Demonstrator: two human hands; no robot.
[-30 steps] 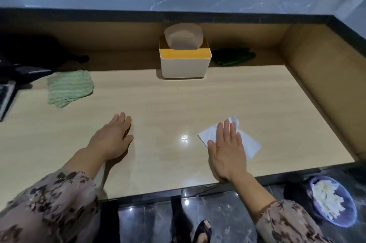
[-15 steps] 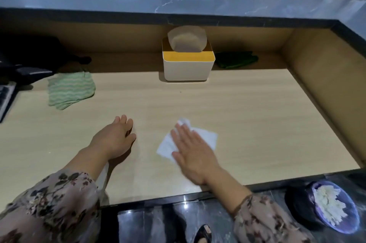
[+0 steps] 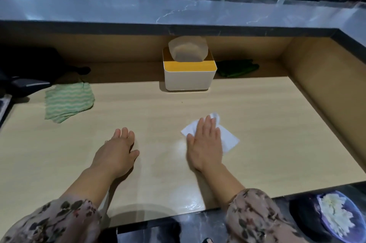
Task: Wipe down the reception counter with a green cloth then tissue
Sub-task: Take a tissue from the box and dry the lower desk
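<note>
Pressing a thin white tissue flat to the table, the right hand works just toward three o'clock from the middle, its grip spread with straight fingers laid close together on the sheet and pinching nothing. The left hand rests palm down toward eight o'clock, its grip loose and holding nothing. The green cloth lies put aside at ten o'clock, well apart from both hands, so I judge the cloth pass done and the tissue pass under way. How much of the surface the tissue has covered I cannot tell. The table is smooth pale wood-grain laminate with a dark front edge, and a glossy patch at six o'clock could be damp or only lamp glare. The cloth looks soft and rumpled, with wavy pale stripes, and the tissue's far corner curls up by the fingertips. A rounded white tissue box with a yellow lid stands at twelve o'clock.
</note>
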